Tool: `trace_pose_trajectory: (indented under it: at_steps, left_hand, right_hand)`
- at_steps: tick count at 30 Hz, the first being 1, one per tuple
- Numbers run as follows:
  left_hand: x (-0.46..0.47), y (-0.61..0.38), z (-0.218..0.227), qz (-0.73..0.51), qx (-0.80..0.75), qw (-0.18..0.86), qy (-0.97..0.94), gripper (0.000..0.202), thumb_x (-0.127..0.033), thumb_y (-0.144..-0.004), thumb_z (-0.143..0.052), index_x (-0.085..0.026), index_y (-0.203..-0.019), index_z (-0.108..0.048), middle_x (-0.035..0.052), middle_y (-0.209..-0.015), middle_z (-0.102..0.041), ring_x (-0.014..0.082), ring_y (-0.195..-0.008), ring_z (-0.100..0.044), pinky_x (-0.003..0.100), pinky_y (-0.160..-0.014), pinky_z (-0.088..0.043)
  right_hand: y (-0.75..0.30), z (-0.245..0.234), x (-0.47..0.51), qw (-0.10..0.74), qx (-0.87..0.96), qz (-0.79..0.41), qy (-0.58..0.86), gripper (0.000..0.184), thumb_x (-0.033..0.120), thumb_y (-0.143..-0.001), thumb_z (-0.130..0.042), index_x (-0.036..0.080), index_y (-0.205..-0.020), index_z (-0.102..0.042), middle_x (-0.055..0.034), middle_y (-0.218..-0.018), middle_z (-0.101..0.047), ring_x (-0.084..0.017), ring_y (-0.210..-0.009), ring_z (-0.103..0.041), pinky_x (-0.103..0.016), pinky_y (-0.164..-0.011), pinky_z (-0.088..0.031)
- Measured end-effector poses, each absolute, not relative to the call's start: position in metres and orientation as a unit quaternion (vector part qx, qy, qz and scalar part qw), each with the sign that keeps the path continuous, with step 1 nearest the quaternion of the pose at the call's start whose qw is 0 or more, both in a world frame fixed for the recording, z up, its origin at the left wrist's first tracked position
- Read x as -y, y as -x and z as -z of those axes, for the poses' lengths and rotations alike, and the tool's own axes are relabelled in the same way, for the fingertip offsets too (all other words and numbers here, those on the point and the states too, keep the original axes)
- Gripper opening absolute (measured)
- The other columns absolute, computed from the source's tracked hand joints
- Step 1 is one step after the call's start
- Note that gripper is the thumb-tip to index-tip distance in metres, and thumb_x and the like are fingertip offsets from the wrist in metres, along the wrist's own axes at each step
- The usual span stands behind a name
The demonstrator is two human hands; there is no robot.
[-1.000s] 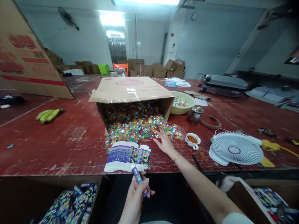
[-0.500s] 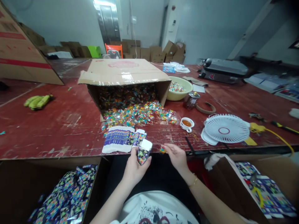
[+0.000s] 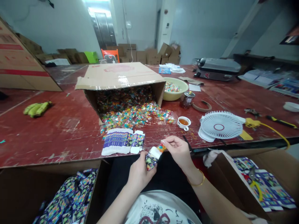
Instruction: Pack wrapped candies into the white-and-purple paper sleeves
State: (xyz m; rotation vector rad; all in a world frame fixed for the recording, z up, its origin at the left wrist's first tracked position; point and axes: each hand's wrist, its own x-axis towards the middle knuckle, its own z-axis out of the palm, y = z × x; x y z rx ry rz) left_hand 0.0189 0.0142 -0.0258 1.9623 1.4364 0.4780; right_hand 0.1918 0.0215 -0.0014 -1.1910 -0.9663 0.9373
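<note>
My left hand (image 3: 140,170) is wrapped round a small printed box (image 3: 151,161), its white flap open at the top. My right hand (image 3: 177,151) pinches a small clear packet of colourful candies (image 3: 161,147) right at the box's open end; whether part of it is inside I cannot tell. Just beyond, on the table edge, lies an overlapping row of flat printed boxes (image 3: 118,140). Behind them a large carton (image 3: 121,74) lies on its side, and candy packets (image 3: 137,115) spill from its mouth.
A cup of brown liquid (image 3: 184,122), a white fan (image 3: 219,126), a glass jar (image 3: 187,100) and a yellow bowl (image 3: 174,93) stand to the right. Yellow gloves (image 3: 37,109) lie left. Below the edge are a carton of filled-looking boxes (image 3: 67,196) and one of flat boxes (image 3: 268,186).
My right hand has brought the candy packet left to the box's open end. My left hand has shifted slightly right and tilted the box toward it. The camera view has turned a little.
</note>
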Motion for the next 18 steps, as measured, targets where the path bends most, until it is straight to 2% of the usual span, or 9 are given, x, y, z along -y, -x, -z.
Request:
trace_pose_trajectory:
  at_steps: [3,6,8,11,14,18]
  left_hand:
    - [-0.012,-0.018,0.025,-0.204,-0.539,0.338,-0.744,0.038,-0.034,-0.075,-0.056,-0.025,-0.110,-0.042,0.0054,-0.088,-0.068,0.0279,-0.078,-0.065,0.033,-0.066,-0.042]
    - [-0.011,-0.018,0.028,-0.244,-0.539,0.374,-0.715,0.039,-0.035,-0.074,-0.060,-0.024,-0.108,-0.044,0.0038,-0.084,-0.067,0.0241,-0.074,-0.064,0.032,-0.065,-0.042]
    - [-0.012,-0.019,0.030,-0.318,-0.530,0.449,-0.646,0.039,-0.039,-0.073,-0.065,-0.023,-0.103,-0.046,0.0023,-0.082,-0.065,0.0203,-0.072,-0.062,0.031,-0.066,-0.045]
    - [-0.016,-0.024,0.027,-0.445,-0.485,0.616,-0.433,0.041,-0.044,-0.067,-0.071,-0.018,-0.093,-0.050,0.0025,-0.085,-0.064,0.0184,-0.076,-0.063,0.033,-0.072,-0.050]
    - [-0.019,-0.032,0.016,-0.464,-0.420,0.711,-0.321,0.042,-0.038,-0.062,-0.077,-0.013,-0.091,-0.060,0.0057,-0.085,-0.069,0.0191,-0.080,-0.065,0.034,-0.079,-0.050]
    - [-0.018,-0.040,0.007,-0.449,-0.382,0.715,-0.375,0.026,-0.027,-0.061,-0.078,-0.012,-0.076,-0.062,0.0012,-0.067,-0.067,0.0126,-0.063,-0.060,0.026,-0.066,-0.047]
  right_hand:
    - [-0.189,-0.002,-0.025,0.613,0.449,-0.388,0.521,0.024,0.038,-0.070,-0.074,0.016,-0.073,-0.065,-0.0027,-0.069,-0.065,-0.015,-0.062,-0.062,-0.025,-0.056,-0.052]
    - [-0.191,-0.004,-0.029,0.596,0.425,-0.434,0.526,0.028,0.042,-0.069,-0.074,0.016,-0.074,-0.064,-0.0013,-0.064,-0.065,-0.012,-0.052,-0.058,-0.022,-0.046,-0.047]
    - [-0.194,-0.004,-0.029,0.586,0.415,-0.451,0.530,0.029,0.042,-0.069,-0.074,0.016,-0.075,-0.063,-0.0004,-0.061,-0.064,-0.011,-0.049,-0.057,-0.021,-0.044,-0.046]
    - [-0.193,-0.006,-0.025,0.579,0.432,-0.433,0.540,0.027,0.041,-0.069,-0.074,0.017,-0.073,-0.063,0.0000,-0.062,-0.064,-0.012,-0.054,-0.058,-0.022,-0.049,-0.048]
    - [-0.186,-0.007,-0.019,0.564,0.445,-0.438,0.540,0.025,0.040,-0.070,-0.074,0.017,-0.070,-0.063,-0.0003,-0.063,-0.065,-0.012,-0.055,-0.059,-0.022,-0.051,-0.047]
    - [-0.177,-0.009,-0.017,0.569,0.452,-0.450,0.518,0.024,0.039,-0.071,-0.073,0.017,-0.069,-0.063,-0.0001,-0.062,-0.063,-0.012,-0.057,-0.057,-0.022,-0.052,-0.047]
